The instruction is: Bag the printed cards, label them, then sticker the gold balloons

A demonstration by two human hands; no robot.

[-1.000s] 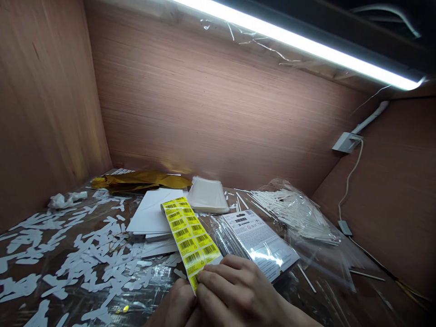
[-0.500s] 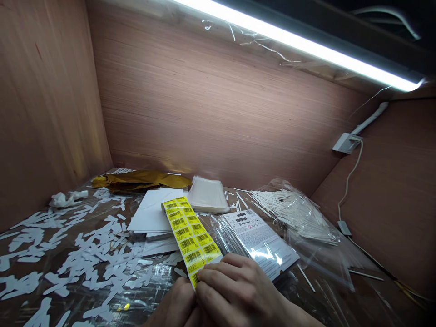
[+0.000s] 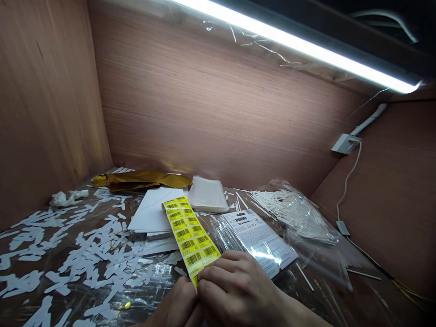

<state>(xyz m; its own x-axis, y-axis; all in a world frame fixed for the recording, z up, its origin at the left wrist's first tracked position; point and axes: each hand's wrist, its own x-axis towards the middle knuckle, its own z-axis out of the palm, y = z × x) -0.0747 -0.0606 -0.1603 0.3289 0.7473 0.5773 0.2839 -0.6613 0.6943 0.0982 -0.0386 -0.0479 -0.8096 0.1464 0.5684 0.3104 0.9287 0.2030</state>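
A sheet of yellow barcode labels (image 3: 190, 227) in two columns slants up and away from my hands, its far end lying over white cards. My left hand (image 3: 179, 303) is closed at the sheet's near left corner, with its fingertips mostly hidden. Over the near right part of the same sheet, my right hand (image 3: 238, 288) is closed with curled fingers, touching or almost touching the left. Both hands hold the sheet's near end, which they hide. Just beyond the right hand lies a row of clear-wrapped flat packs (image 3: 259, 243) with printed backs.
White cut-out paper pieces (image 3: 91, 254) litter the left side. A stack of white cards (image 3: 153, 211), a gold foil bag (image 3: 143, 179) and a pile of clear sleeves (image 3: 207, 195) lie at the back. White sticks (image 3: 296, 211) in a plastic bag lie right, near a cable (image 3: 347, 186).
My right hand has shifted slightly upward over the label sheet, covering a whitish patch beside its fingers. The sheet and the other things stay almost where they were.
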